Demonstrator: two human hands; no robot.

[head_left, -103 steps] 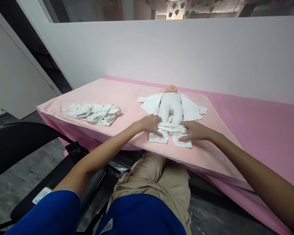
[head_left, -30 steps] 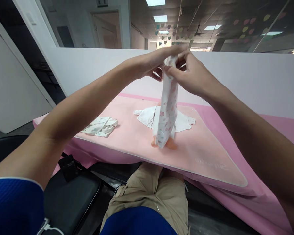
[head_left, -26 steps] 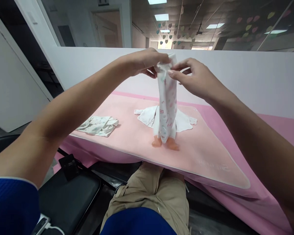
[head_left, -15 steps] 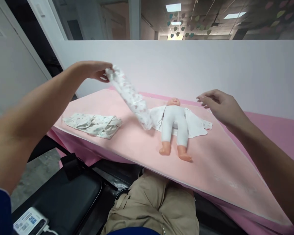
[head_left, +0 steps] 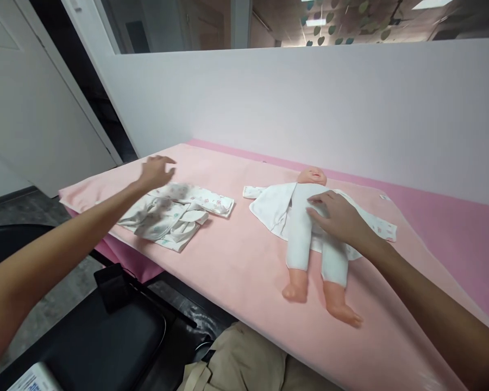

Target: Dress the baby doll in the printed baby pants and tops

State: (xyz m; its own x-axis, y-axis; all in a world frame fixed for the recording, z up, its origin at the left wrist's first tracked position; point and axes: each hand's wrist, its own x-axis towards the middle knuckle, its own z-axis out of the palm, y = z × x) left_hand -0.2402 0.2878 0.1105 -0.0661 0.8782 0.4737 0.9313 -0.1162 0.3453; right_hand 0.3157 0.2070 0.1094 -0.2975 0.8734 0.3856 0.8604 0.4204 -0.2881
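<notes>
A baby doll lies on its back on the pink-covered table, its bare feet toward me. Spread out under it is a white baby shirt with patterned cuffs. My right hand is over the doll's body, fingers apart and holding nothing; whether it touches the doll I cannot tell. Off to the left, my left hand hovers empty with spread fingers above the folded baby clothes. A patterned white garment lies across the back of that pile, partly hidden by my left forearm.
The pink table cover reaches back to a white wall with a window above. A black chair stands at the near left, with a black object by its edge and a white device on its seat.
My left hand has let go of the patterned garment, which now lies on the pile at left. My right hand has come down over the doll. The view has shifted.
</notes>
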